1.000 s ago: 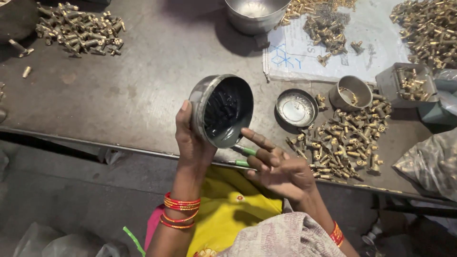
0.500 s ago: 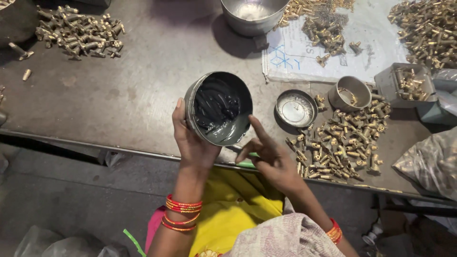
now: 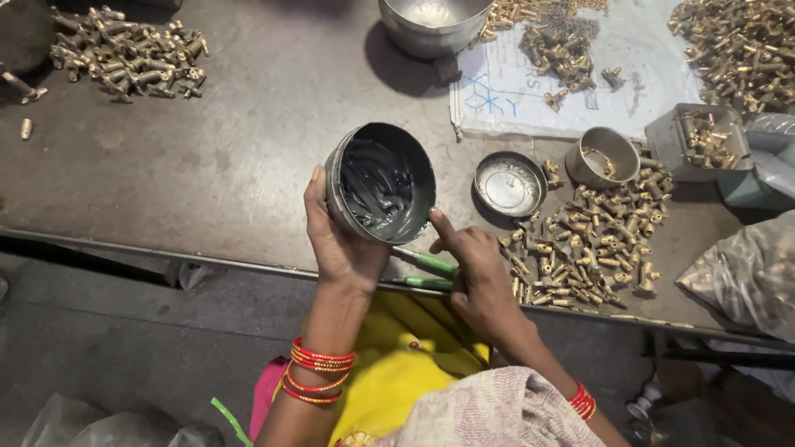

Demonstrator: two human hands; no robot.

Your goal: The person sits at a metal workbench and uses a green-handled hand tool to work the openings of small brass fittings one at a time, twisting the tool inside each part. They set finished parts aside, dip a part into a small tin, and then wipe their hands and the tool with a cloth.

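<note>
Above the near edge of the grey metal worktable (image 3: 207,165), the left hand (image 3: 339,240) grips a round metal tin of black grease (image 3: 381,182), tilted toward the camera, fingers behind it & hidden. Right hand (image 3: 472,265) sits just beside the tin, forefinger at its lower rim; palm side hidden, so can't tell if it holds anything. Top right, a flat white printed sheet w/ blue marks (image 3: 530,91) lies under brass parts, print partly covered. Far right, a crinkled clear plastic bag (image 3: 741,273) is cut off by the frame. Green-handled tools (image 3: 426,265) poke out under the right hand, ends hidden. Shallow round tin lid (image 3: 509,184) lies near the tin.
</note>
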